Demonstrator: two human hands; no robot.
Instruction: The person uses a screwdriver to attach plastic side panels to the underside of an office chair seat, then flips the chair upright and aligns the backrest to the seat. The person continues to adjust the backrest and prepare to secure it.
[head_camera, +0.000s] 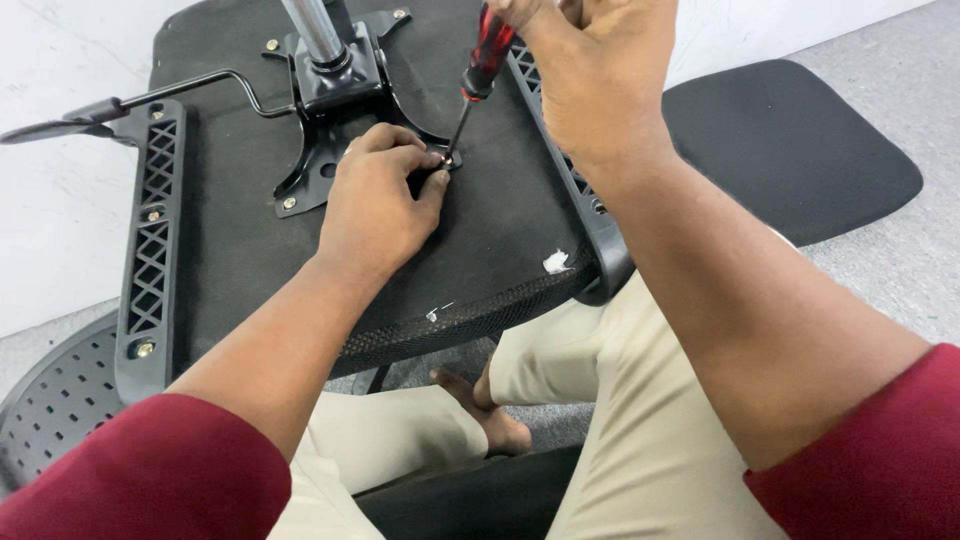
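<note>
Gripping the screwdriver (487, 55) in closed fingers, the right hand (590, 80) tilts its shaft down-left onto a screw (447, 159) at the plate's (335, 85) near-right arm, where the left hand's (375, 205) fingers pinch beside the tip, mid-seat (240, 260).

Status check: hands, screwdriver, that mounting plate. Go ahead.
Right hand shut on screwdriver, tip at screw on black mounting plate. Left hand pinching at that screw. Chair seat underside on lap. Nothing blocking.
</note>
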